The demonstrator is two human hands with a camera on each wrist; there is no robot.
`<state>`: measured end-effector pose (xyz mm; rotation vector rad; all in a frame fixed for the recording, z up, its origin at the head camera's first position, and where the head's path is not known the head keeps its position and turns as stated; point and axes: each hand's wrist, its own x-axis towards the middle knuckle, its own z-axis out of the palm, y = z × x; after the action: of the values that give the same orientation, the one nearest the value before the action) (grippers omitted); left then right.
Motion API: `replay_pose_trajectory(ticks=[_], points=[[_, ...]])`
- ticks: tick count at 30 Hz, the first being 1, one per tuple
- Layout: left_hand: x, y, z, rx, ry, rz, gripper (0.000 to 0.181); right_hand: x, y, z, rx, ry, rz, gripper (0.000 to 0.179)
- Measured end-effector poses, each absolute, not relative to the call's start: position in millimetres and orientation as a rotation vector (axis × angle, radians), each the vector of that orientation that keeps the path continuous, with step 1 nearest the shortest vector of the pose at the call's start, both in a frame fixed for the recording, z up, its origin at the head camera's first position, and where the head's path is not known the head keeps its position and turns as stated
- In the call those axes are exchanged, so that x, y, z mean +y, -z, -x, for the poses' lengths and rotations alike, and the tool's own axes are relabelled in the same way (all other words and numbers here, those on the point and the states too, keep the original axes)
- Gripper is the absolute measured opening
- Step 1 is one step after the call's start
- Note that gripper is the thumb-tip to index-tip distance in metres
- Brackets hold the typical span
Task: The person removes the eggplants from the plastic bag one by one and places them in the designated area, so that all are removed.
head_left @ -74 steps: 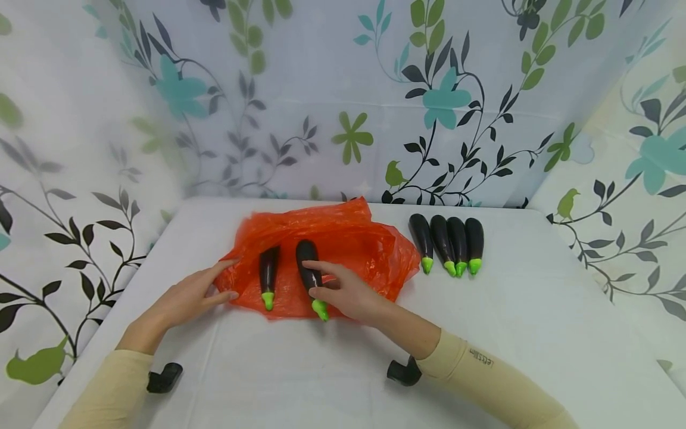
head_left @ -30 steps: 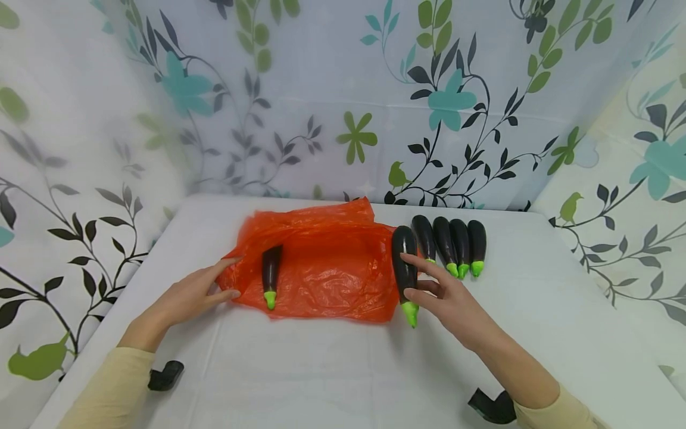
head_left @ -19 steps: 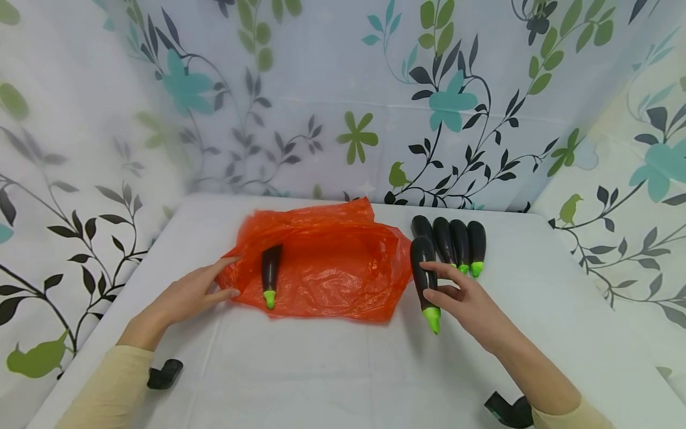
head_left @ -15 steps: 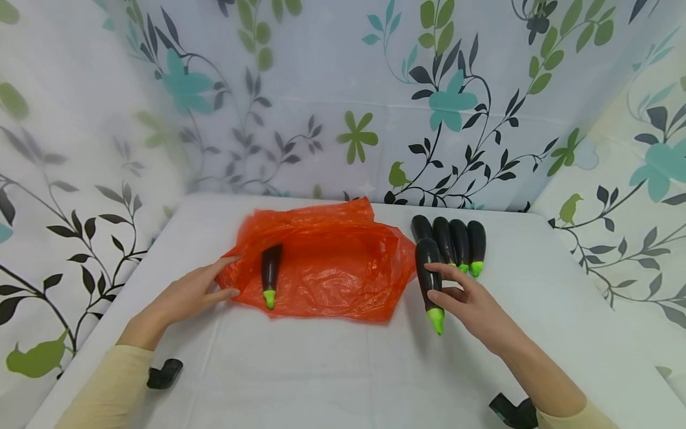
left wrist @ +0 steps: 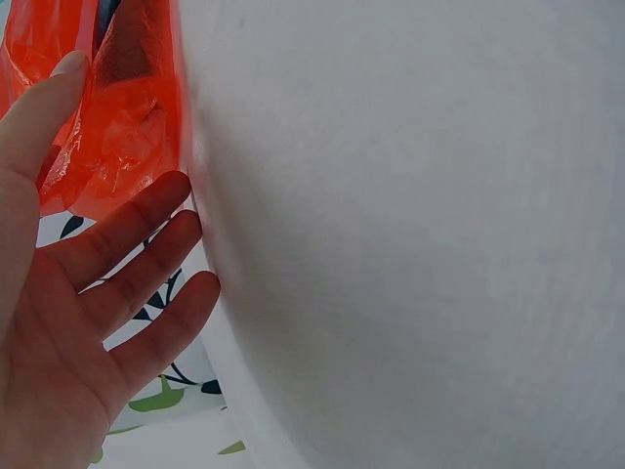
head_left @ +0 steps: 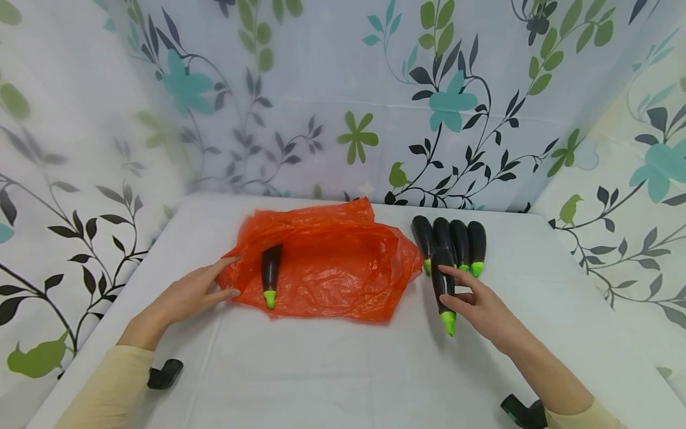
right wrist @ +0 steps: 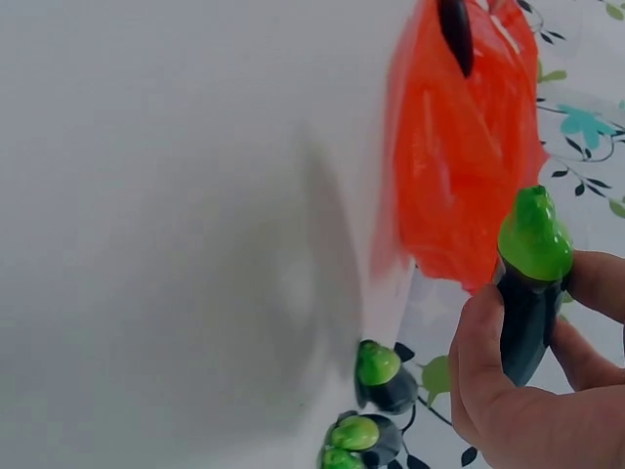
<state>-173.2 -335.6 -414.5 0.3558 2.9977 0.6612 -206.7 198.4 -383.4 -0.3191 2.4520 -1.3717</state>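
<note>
A dark purple eggplant (head_left: 443, 286) with a bright green stem end is pinched between the thumb and fingers of my right hand (head_left: 479, 310). It overlaps the front of the eggplant row in the head view; the right wrist view shows the green end (right wrist: 535, 236) upward. An orange-red plastic bag (head_left: 343, 292) lies spread with its mouth toward me. Inside its left part rests another eggplant (head_left: 271, 274), its upper end hidden under the film. My left hand (head_left: 184, 298) touches the bag's left edge, thumb and fingers spread; its other fingers are extended in the left wrist view (left wrist: 127, 283).
Several eggplants (head_left: 477, 244) lie side by side at the back right of the white table (head_left: 300, 369), green ends toward me. A leaf-patterned cloth (head_left: 321, 89) surrounds the back and sides. Black wrist devices (head_left: 165, 374) show at both sleeves.
My right hand has lifted an eggplant off the bag's middle and carried it right, to just in front of the row. The left hand has stayed at the bag's edge.
</note>
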Motion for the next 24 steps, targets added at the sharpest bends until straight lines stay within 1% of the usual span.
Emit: replay_pose_trajectory(ticks=[14, 24], points=[[-335, 414, 173, 2.992, -0.659, -0.350, 0.073, 207, 410, 213, 2.512, 1.172, 0.234, 0.060], [-335, 413, 173, 2.984, -0.662, -0.339, 0.074, 209, 416, 217, 2.536, 1.154, 0.305, 0.059]])
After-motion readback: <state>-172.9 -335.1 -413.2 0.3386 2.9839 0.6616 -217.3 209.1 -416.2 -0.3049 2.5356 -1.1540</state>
